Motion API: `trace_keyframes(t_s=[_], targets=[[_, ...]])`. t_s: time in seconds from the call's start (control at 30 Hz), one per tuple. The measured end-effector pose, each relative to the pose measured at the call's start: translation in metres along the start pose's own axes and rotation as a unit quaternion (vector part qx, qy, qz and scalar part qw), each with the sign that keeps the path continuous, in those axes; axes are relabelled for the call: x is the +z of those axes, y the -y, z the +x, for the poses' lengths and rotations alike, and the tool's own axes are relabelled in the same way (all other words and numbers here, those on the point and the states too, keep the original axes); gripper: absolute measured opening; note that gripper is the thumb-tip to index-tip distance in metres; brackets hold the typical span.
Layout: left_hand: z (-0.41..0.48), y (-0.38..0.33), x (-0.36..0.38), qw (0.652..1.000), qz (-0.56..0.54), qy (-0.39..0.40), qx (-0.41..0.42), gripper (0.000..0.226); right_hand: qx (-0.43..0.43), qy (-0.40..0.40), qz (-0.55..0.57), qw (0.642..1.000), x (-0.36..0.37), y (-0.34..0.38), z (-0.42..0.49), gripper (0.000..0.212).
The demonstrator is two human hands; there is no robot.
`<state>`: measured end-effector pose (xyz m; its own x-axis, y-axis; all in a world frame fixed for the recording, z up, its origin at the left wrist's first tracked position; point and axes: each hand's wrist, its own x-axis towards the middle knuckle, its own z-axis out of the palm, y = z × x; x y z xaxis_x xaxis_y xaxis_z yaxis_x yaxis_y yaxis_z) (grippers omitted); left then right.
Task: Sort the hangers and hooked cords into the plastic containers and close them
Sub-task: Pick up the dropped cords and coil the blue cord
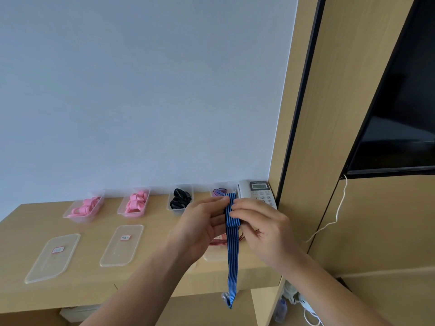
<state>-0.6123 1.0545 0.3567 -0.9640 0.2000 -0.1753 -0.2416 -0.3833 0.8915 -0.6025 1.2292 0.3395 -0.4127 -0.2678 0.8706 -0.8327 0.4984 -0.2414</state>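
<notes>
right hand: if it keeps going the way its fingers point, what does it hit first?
The right hand points left, with its fingertips already on the folded blue striped cord. Straight past that is the left hand, which holds the cord from the other side. Depth is hard to judge, but nothing else lies between.

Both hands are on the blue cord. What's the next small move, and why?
Probably keep folding: the left hand and right hand pinch a folded bundle of the blue cord, but a long tail hangs below the desk edge, too long for the far-right container.
</notes>
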Motion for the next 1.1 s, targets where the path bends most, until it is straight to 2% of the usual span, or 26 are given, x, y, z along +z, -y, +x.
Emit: trace_keyframes(t_s=[0.07,0.17,0.23,0.3,0.37,0.43,0.5,0.57,0.63,0.77,0.87,0.93,1.1], targets=[[0.0,-0.001,-0.001,1.0,0.005,-0.001,0.007,0.032,0.008,0.023,0.009,1.0,-0.001,0.002,-0.004,0.036],[0.0,-0.002,-0.003,0.998,0.049,-0.007,0.025,0.023,0.059,0.059,0.063,0.995,-0.005,0.006,-0.007,0.029],[-0.002,-0.001,-0.003,0.996,0.083,-0.005,0.041,0.022,0.107,0.038,0.102,0.988,-0.008,0.008,-0.003,0.023],[-0.006,0.0,0.001,0.992,0.107,0.006,0.059,0.024,0.175,0.002,0.104,0.979,-0.009,0.011,0.005,0.026],[-0.011,-0.002,0.006,0.989,0.124,0.011,0.079,0.026,0.294,0.021,0.15,0.944,-0.009,0.012,0.012,0.04],[-0.013,-0.005,0.009,0.986,0.139,0.0,0.092,0.024,0.37,0.091,0.212,0.9,-0.01,0.008,0.017,0.038],[-0.015,-0.006,0.01,0.986,0.144,-0.002,0.084,0.026,0.381,0.143,0.243,0.881,-0.013,0.002,0.018,0.027],[-0.016,-0.004,0.01,0.99,0.125,0.001,0.059,0.029,0.381,0.153,0.255,0.875,-0.018,-0.001,0.021,0.027],[-0.018,-0.004,0.01,0.995,0.096,0.009,0.035,0.031,0.393,0.139,0.286,0.863,-0.021,-0.002,0.022,0.028],[-0.018,0.007,0.008,0.989,0.143,0.031,-0.013,0.059,0.407,0.088,0.348,0.84,-0.025,-0.003,0.026,0.033],[-0.019,0.015,0.01,0.989,0.143,0.026,-0.037,0.064,0.392,0.071,0.349,0.848,-0.028,-0.003,0.03,0.03],[-0.019,0.016,0.012,0.991,0.127,0.018,-0.04,0.063,0.373,0.069,0.317,0.869,-0.029,-0.002,0.032,0.032],[-0.019,0.017,0.014,0.985,0.15,-0.005,-0.09,0.079,0.324,0.035,0.304,0.895,-0.024,0.001,0.028,0.048]])
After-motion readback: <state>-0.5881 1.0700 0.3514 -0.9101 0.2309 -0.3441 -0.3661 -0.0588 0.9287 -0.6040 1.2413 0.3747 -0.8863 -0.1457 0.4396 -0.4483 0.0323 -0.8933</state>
